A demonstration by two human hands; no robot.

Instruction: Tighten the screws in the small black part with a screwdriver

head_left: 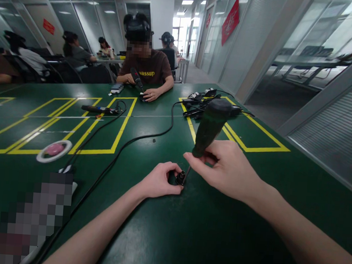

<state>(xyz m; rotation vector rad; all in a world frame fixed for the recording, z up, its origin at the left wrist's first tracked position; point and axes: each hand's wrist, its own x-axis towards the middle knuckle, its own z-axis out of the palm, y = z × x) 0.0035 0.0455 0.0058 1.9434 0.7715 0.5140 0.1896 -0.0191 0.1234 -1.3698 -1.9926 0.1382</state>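
Note:
My right hand is closed round the lower end of a dark green electric screwdriver, which stands tilted with its thin bit pointing down. The bit's tip meets a small black round part on the green table. My left hand is curled round that part and pinches it in place. A black cable runs from the back of the table past my left arm.
Yellow tape rectangles mark the table. A white ring with a pink centre lies at the left. A pile of black cables and adapters lies behind the screwdriver. Across the table a person in a brown shirt holds another screwdriver.

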